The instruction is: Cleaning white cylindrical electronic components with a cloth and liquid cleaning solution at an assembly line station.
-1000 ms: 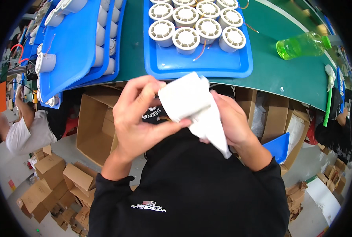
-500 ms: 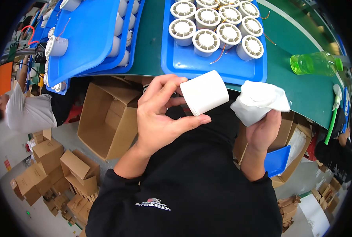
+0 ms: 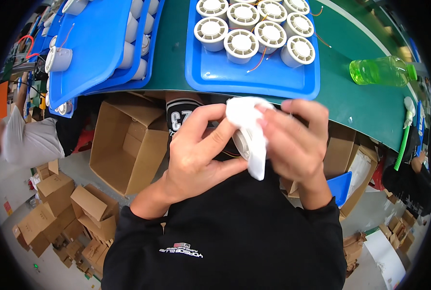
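Between the thumb and fingers of my left hand [image 3: 193,152] is a white cylindrical unit [image 3: 242,143], tilted, most of it hidden. One round end shows, and thin wires appear beside it. My right hand [image 3: 297,140], a little blurred, presses a white cloth [image 3: 247,113] over the unit; a flap of the cloth hangs down across it. Both hands are close together in front of the table edge. Just beyond them, a blue tray [image 3: 215,79] holds several similar white round units [image 3: 241,44] with slotted tops and thin coloured wires.
Stacked blue trays [image 3: 92,53] with more units stand at the left. A bottle of green liquid [image 3: 382,71] lies on the green table [image 3: 338,104] at the right. An open cardboard box [image 3: 123,145] is below the table edge. A co-worker [image 3: 29,135] is at far left.
My right hand has brought the cloth leftward onto the unit in my left hand. The unit has turned, so its round end shows instead of its plain side. The whole view has shifted slightly.
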A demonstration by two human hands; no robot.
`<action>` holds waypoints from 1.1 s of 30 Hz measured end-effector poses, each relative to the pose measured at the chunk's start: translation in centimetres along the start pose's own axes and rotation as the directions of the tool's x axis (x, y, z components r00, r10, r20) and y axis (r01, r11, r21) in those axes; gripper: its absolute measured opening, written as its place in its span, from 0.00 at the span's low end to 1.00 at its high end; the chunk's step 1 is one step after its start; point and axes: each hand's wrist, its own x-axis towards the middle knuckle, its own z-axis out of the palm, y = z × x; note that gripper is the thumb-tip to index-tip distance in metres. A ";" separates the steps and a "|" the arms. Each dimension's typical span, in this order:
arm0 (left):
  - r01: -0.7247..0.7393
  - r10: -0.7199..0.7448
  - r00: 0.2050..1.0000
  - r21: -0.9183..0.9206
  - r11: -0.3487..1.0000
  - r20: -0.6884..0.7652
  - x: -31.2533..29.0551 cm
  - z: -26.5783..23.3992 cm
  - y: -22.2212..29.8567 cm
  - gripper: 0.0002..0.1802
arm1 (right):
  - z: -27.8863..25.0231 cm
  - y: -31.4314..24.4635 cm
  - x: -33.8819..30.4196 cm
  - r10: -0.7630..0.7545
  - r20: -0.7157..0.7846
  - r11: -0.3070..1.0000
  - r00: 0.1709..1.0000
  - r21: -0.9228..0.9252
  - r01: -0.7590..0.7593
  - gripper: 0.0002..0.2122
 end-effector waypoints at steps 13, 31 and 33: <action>-0.008 0.008 0.999 0.010 1.000 -0.036 -0.6 -1.0 -1.1 0.39 | -0.2 1.8 -3.5 0.595 -0.129 0.714 0.793 0.538 -0.448 0.07; 0.317 -0.341 0.939 -0.272 0.909 -0.046 -0.9 0.0 -0.8 0.36 | 0.9 -0.7 -0.4 0.320 -0.092 0.945 0.943 0.108 -0.310 0.13; 0.353 -0.369 0.929 -0.324 0.878 0.014 -1.0 -0.4 -0.9 0.35 | 1.2 1.4 -0.8 0.438 -0.137 0.899 0.888 0.066 -0.433 0.10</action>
